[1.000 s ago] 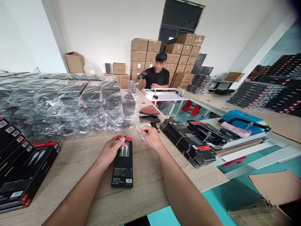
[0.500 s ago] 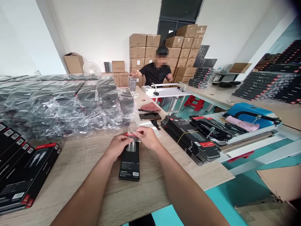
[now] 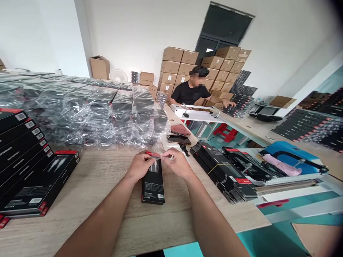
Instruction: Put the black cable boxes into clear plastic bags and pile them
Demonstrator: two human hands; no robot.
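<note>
My left hand (image 3: 140,166), almost closed, holds a flat black cardboard box (image 3: 152,186) near the wooden tabletop's (image 3: 160,226) front edge; my right hand (image 3: 178,164) pinches thin clear plastic (image 3: 158,148).

Left hand (image 3: 139,167): held black box (image 3: 153,187) near its red end.
Right hand (image 3: 177,162): fingers bunched at same end; grip unclear.
Bench (image 3: 160,228), right: banded carton stack (image 3: 214,167).
Beyond: co-worker (image 3: 189,94), arm outstretched.

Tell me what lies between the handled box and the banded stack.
Between the box and the banded stack, the head view shows the right hand and forearm above the wooden tabletop.
</note>
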